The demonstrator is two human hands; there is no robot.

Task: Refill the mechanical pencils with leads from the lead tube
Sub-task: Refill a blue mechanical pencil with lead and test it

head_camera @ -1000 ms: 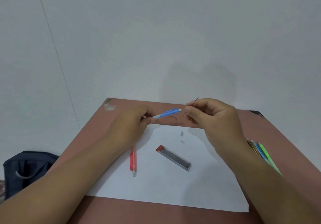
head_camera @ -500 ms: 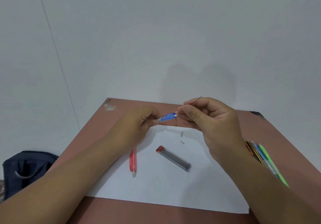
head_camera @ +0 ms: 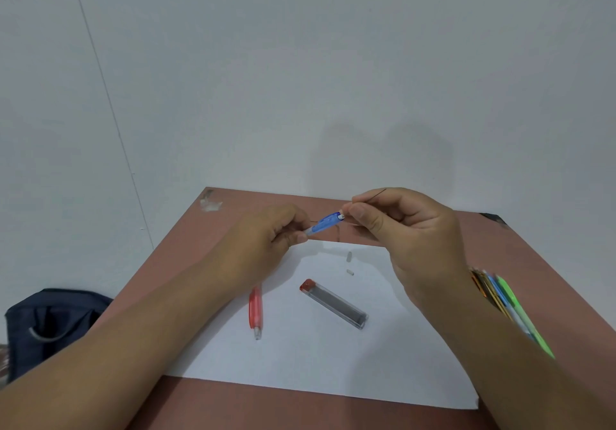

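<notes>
A blue mechanical pencil point(head_camera: 325, 224) is being gripped by the left hand point(head_camera: 266, 239); a thin lead point(head_camera: 378, 193) is being pinched at its open end by the right hand point(head_camera: 410, 229).

Surface point(head_camera: 206, 263): reddish-brown top, pale scuff at its far left corner | white paper sheet point(head_camera: 316, 363): lies flat on the surface, covering its middle | coloured pencils point(head_camera: 510, 303): bundle on the bare surface just right of the sheet, partly hidden by a forearm | sheet's near edge stops short of the surface's front edge

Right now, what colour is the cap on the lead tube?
Red, on the lead tube lying on the white paper; head view.
</notes>
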